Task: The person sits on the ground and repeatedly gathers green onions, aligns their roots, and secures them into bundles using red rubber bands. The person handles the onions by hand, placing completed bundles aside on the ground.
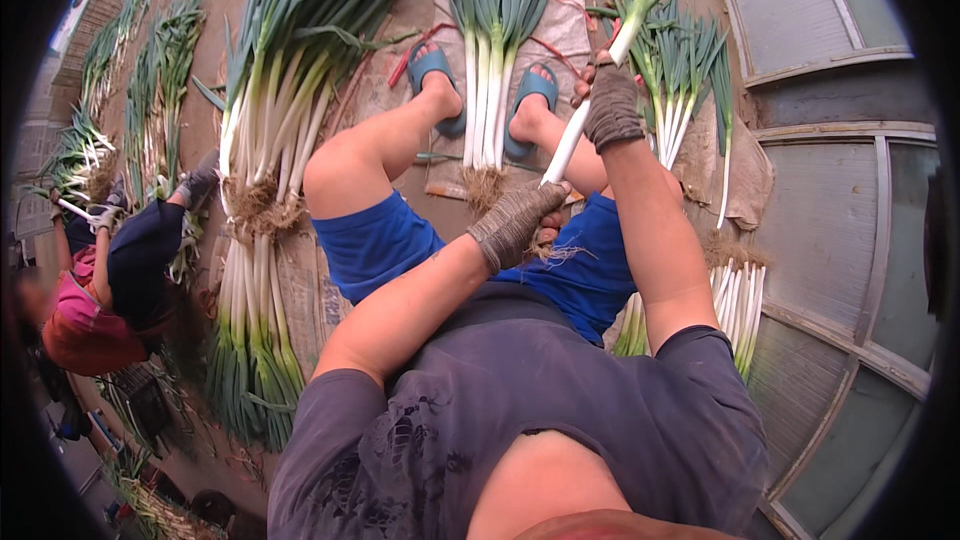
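Observation:
A single long scallion [568, 144] slants across between my hands, its green leaves pointing up and away. My left hand [523, 226], in a worn fingerless knit glove, is closed around its root end, with pale roots hanging below. Higher on the white stalk, my right hand [609, 99] in a similar glove grips it just below the leaves. A small row of scallions [489, 101] lies on the ground between my sandaled feet, over a woven sack [566, 30] and red ties [551, 50].
Large scallion piles [277, 112] lie at my left, with more [251, 315] pointing the other way. Further scallions [679, 75] lie at my right beside a framed panel wall [817, 217]. Another person [94, 292] in gloves sits at far left among scallions.

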Demonstrator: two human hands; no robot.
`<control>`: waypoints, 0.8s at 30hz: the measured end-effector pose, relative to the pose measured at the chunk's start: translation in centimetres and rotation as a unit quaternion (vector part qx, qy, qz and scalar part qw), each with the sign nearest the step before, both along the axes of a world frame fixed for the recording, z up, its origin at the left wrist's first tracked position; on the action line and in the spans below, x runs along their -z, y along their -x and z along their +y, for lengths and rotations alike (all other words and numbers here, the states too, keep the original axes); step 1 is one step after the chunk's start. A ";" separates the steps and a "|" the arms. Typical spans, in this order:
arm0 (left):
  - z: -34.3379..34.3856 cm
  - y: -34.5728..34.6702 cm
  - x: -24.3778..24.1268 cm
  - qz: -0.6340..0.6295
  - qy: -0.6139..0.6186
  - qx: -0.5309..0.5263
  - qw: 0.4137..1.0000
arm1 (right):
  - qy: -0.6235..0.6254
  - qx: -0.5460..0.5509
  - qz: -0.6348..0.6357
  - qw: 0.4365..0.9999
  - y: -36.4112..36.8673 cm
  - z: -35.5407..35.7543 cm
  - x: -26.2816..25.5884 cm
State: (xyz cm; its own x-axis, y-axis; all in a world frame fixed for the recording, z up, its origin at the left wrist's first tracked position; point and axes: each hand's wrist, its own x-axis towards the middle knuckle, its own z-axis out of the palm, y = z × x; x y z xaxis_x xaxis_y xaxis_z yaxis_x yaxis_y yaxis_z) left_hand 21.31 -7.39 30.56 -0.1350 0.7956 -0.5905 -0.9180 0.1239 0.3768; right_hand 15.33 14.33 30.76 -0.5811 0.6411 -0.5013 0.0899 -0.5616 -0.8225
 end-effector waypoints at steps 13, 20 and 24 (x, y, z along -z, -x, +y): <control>0.7 2.1 9.2 0.098 0.188 -0.082 0.974 | -0.106 -0.071 -0.013 0.992 13.1 1.1 9.5; 3.4 5.9 18.4 0.387 0.387 0.001 0.837 | -0.158 -0.189 -0.120 0.962 18.4 2.3 25.1; 3.4 7.4 26.3 0.345 0.491 0.133 0.789 | -0.437 -0.341 -0.322 0.768 17.7 1.7 29.1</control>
State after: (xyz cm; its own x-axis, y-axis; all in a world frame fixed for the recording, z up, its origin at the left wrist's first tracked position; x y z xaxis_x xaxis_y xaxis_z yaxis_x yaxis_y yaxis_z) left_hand 13.92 -3.97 4.28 -0.5985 0.0556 -0.7992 -0.4289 0.8203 0.3783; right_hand -2.39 15.98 1.62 -0.7429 0.5534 -0.3766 0.6639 0.5372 -0.5202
